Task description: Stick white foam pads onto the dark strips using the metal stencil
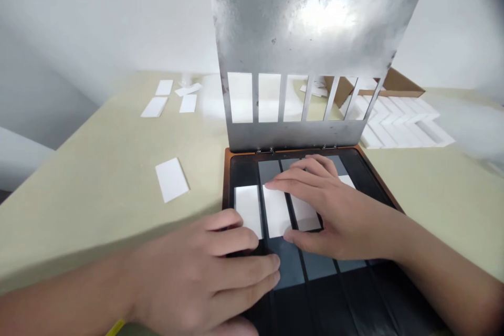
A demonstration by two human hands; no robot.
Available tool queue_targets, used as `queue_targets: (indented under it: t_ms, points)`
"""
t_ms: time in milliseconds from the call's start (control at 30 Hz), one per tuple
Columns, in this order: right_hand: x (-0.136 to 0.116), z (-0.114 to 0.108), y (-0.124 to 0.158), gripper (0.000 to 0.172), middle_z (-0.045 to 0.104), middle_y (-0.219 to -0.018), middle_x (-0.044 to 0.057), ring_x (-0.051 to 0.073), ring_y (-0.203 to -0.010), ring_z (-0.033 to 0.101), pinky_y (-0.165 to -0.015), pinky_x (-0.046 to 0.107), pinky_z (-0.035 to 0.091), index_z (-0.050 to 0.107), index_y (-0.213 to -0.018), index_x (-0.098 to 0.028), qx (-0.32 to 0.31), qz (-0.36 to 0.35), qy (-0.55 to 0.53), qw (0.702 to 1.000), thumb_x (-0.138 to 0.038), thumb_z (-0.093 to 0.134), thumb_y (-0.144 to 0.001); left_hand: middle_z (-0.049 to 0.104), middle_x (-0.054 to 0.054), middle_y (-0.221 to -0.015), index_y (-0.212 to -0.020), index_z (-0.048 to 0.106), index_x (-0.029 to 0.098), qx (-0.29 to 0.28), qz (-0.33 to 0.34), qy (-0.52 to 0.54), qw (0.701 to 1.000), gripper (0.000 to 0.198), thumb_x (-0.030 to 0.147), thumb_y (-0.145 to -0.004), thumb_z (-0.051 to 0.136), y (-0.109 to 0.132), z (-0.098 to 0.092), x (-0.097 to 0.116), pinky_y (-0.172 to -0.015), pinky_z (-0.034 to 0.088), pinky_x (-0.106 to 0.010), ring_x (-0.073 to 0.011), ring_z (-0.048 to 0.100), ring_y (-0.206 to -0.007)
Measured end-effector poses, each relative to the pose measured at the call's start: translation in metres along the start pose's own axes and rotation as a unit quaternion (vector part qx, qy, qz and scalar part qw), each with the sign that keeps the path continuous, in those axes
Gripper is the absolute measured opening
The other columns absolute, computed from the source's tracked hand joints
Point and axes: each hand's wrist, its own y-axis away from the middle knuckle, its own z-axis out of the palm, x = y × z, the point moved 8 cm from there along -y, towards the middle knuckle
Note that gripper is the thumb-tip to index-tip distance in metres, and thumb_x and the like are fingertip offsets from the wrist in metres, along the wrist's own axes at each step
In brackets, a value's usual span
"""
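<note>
A black tray [283,304] with an orange-brown rim lies in front of me, with grey rectangles and white cards on it. My right hand [326,205] spans one white card [275,212], index fingertip at its top edge and thumb at its bottom edge. To the left is another white card [247,210]; a third white card [305,214] lies partly under my right palm. My left hand [212,273] rests over the tray's left side, fingers stretched out, fingertips by the lower edge of the leftmost card. A hinged metal plate [275,37] with a row of rectangular cutouts stands raised behind.
On the table's left lies a single white card [172,179]. Farther back are several loose white pieces [154,107]. Stacked white cards [409,121] stand at the right, in front of a brown cardboard box [405,84]. The raised plate partly blocks the back.
</note>
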Motion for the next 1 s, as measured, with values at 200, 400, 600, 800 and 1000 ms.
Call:
queue_targets:
  t_ms: [200,400,600,800,1000]
  points:
    - [0.0,0.0014,0.0007,0.05,0.062,-0.147,0.003,0.027,-0.137,0.047,-0.124,0.052,0.021,0.059,-0.141,-0.024,-0.003,0.005,0.005,1.0,-0.041,0.072,-0.096,0.08,-0.001,-0.125,-0.12,0.08,0.013,-0.004,-0.003,-0.013,1.0,0.04,0.039,-0.112,0.05,-0.0008,0.0019,0.0007,-0.079,0.05,-0.044,-0.0223,0.066,-0.091]
    - [-0.0008,-0.0004,0.0002,0.046,0.064,-0.147,0.004,0.029,-0.138,0.048,-0.125,0.054,0.02,0.063,-0.138,-0.024,-0.001,0.012,0.01,1.0,-0.042,0.072,-0.096,0.079,0.0,-0.127,-0.121,0.08,0.014,-0.007,-0.003,-0.008,1.0,0.042,0.04,-0.113,0.048,-0.0017,0.0015,0.0,-0.08,0.05,-0.044,-0.0222,0.066,-0.092]
    - [0.0009,0.0006,0.0007,0.046,0.064,-0.147,0.004,0.029,-0.138,0.048,-0.126,0.055,0.019,0.064,-0.138,-0.025,-0.003,0.017,0.012,1.0,-0.042,0.071,-0.096,0.079,-0.001,-0.127,-0.121,0.08,0.013,-0.002,0.001,-0.008,1.0,0.041,0.042,-0.112,0.052,-0.0002,0.0,0.0028,-0.078,0.051,-0.045,-0.0226,0.067,-0.091]
    - [0.0003,0.0005,0.0009,0.045,0.064,-0.148,0.001,0.028,-0.139,0.047,-0.127,0.055,0.014,0.064,-0.138,-0.025,-0.006,0.021,0.019,1.0,-0.044,0.069,-0.097,0.079,-0.002,-0.126,-0.121,0.08,0.014,-0.003,-0.003,-0.008,1.0,0.037,0.042,-0.109,0.058,-0.0001,-0.0001,0.0014,-0.078,0.051,-0.043,-0.0224,0.068,-0.092]
    - [-0.001,-0.001,0.0003,0.044,0.065,-0.146,0.001,0.028,-0.138,0.048,-0.127,0.053,0.014,0.065,-0.137,-0.024,0.0,0.019,0.022,1.0,-0.043,0.069,-0.097,0.079,-0.001,-0.126,-0.12,0.08,0.014,0.001,-0.007,-0.007,1.0,0.039,0.041,-0.112,0.052,-0.0015,-0.0009,0.0014,-0.08,0.051,-0.044,-0.0212,0.067,-0.09]
